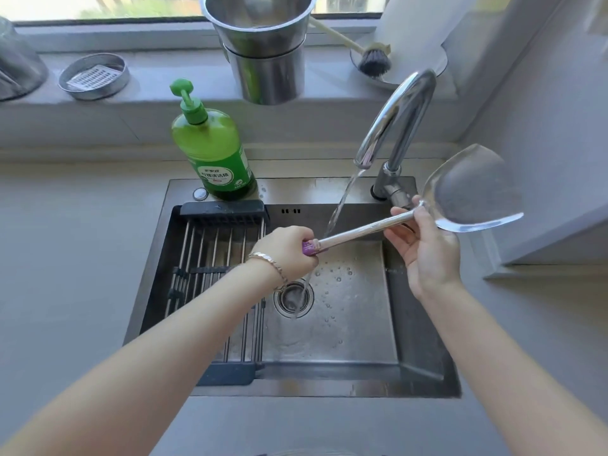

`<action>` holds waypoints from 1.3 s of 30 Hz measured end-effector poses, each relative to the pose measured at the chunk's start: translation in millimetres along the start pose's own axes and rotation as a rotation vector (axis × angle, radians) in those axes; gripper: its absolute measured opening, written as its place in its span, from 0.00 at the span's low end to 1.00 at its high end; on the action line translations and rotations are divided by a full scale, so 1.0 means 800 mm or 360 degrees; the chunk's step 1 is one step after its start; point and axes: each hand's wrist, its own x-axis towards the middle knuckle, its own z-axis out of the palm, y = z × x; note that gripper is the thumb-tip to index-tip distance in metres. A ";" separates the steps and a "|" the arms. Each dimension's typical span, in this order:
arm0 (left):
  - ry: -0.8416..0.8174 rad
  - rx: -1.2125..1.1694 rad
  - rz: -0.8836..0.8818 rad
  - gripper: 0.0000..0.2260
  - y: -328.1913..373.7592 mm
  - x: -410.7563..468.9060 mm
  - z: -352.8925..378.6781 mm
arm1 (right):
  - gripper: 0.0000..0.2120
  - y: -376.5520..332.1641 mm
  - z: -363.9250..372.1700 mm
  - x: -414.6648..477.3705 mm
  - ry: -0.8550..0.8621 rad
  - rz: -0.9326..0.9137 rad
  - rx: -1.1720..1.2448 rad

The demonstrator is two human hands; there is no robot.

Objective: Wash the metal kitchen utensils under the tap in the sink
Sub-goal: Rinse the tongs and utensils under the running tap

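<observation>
**Desk:** Where's the spatula?

**Me:** On my feed the spatula (pixel 362 230) is over the sink (pixel 424 357), held near both ends. The left hand (pixel 289 251) is wrapped round the purple grip (pixel 311 248), fingers curled tight on it. The right hand (pixel 424 248) has the shaft just below the blade, thumb on top and fingers curled underneath, palm turned towards me.

**Desk:** And the blade?

**Me:** I see the blade (pixel 473 189) tilted up, out past the sink's right side and close to the tap's base.

**Desk:** Water?

**Me:** Running. The stream (pixel 343 200) falls from the tap (pixel 399 113) and meets the shaft near the grip. Below the left hand it runs on to the drain (pixel 289 301). I can see droplets on the sink floor.

**Desk:** What else is around?

**Me:** A rack (pixel 214 258) fills the sink's left half. A green bottle (pixel 214 153) stands on the rim behind it. On the sill I count two stacked steel pots (pixel 263 60), with a brush (pixel 373 62) to their right and a round tin (pixel 93 77) holding a grater to their left. There's a bracelet (pixel 271 261) on the left wrist.
</observation>
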 end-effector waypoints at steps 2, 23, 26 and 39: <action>-0.0050 -0.0118 0.0042 0.05 0.010 0.015 0.010 | 0.07 -0.004 -0.002 0.000 0.0043 -0.0072 -0.0027; -0.0145 -0.0282 -0.0191 0.06 -0.100 0.002 0.013 | 0.06 0.064 0.046 -0.014 -0.0043 0.0366 -0.0030; -0.0272 -0.0259 -0.0115 0.10 -0.088 -0.008 -0.019 | 0.06 0.061 0.041 -0.007 0.0074 0.0540 0.0119; -0.0241 -0.1835 0.0008 0.12 -0.018 -0.023 -0.056 | 0.10 0.094 -0.042 -0.003 0.0733 0.1209 0.0757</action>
